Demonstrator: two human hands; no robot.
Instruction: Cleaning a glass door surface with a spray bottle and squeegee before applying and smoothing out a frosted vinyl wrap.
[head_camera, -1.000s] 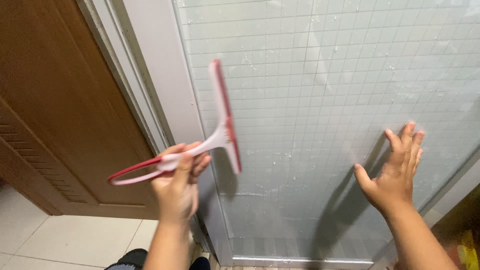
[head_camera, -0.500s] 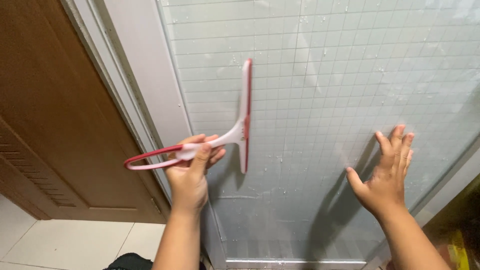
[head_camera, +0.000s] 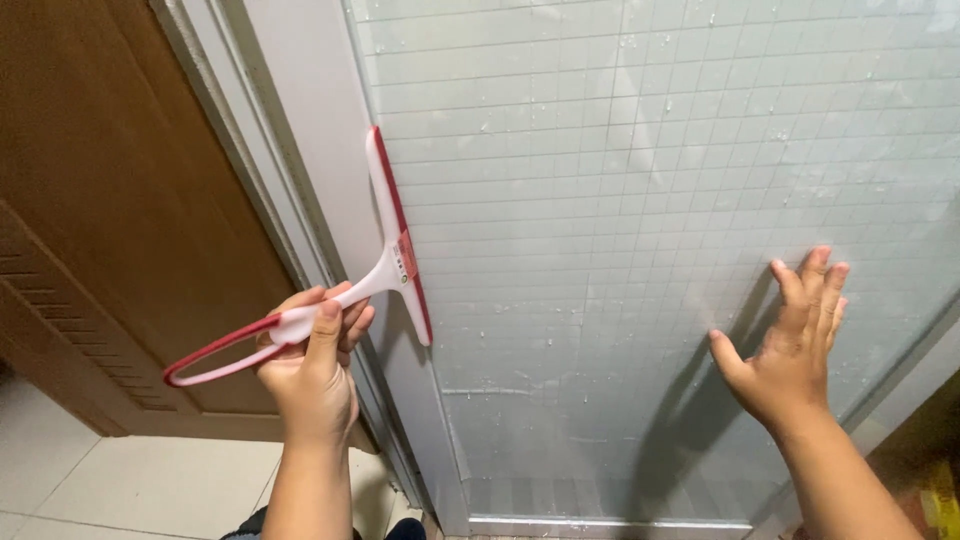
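- A frosted glass door (head_camera: 640, 250) with a fine grid pattern and water droplets fills the view.
- The left hand (head_camera: 312, 375) grips a red-and-white squeegee (head_camera: 385, 262), its blade lying along the glass door's left edge.
- The right hand (head_camera: 790, 345) presses flat, fingers spread, on the glass's lower right.
- A brown wooden door (head_camera: 110, 220) stands left of the glass.

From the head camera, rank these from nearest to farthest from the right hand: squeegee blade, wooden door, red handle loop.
From the right hand:
1. Squeegee blade, leftward at the glass panel's left edge.
2. Red handle loop, beyond the left hand.
3. Wooden door, far left.
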